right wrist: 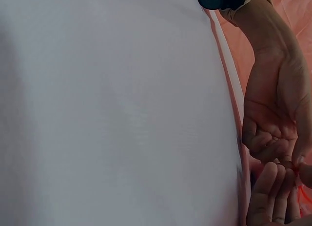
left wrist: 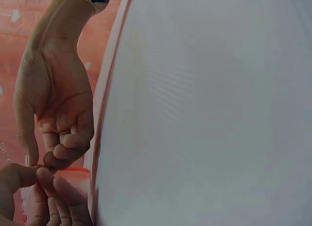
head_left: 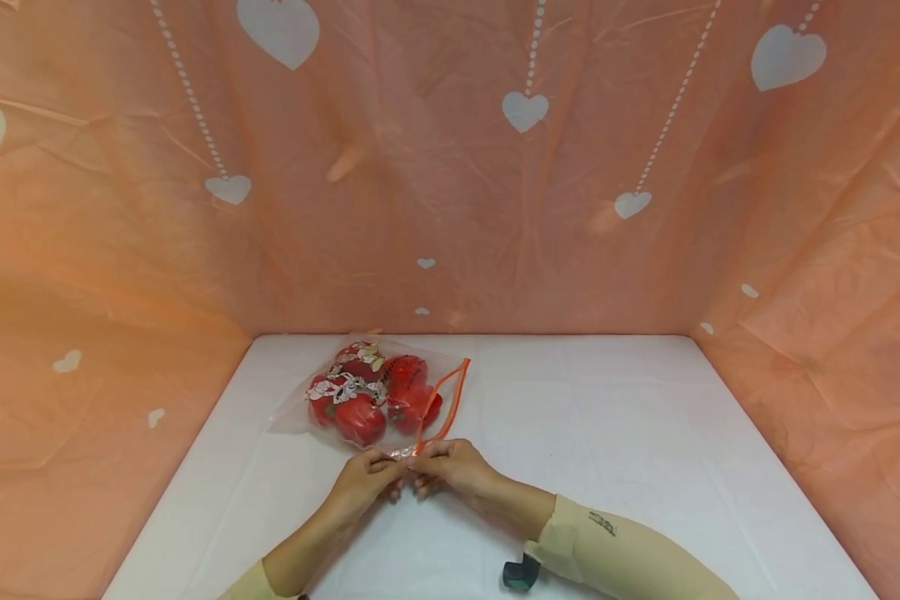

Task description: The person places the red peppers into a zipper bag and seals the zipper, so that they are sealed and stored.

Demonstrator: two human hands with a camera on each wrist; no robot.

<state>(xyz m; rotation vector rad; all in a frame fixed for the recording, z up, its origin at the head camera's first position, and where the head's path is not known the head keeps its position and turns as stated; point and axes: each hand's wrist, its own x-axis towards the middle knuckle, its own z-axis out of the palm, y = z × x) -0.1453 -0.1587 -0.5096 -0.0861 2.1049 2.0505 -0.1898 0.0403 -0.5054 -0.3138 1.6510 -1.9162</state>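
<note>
A clear zip bag (head_left: 292,419) with printed figures and an orange zip strip (head_left: 459,400) lies on its side at the left of the white table. Inside it are several glossy red rounded items (head_left: 360,419), some with green spots, which look like bell peppers or similar produce. At the bag's near right corner, my left hand (head_left: 360,483) pinches the edge between thumb and finger. My right hand (head_left: 461,468) pinches the same corner at the end of the orange strip, its fingertips meeting the left ones. In both wrist views the hands meet at the image's edge.
The white table (head_left: 607,433) stretches away to the right of the bag. Orange sheeting with white hearts (head_left: 525,111) encloses the back and sides. A dark device (head_left: 521,575) sits at the right wrist by the sleeve.
</note>
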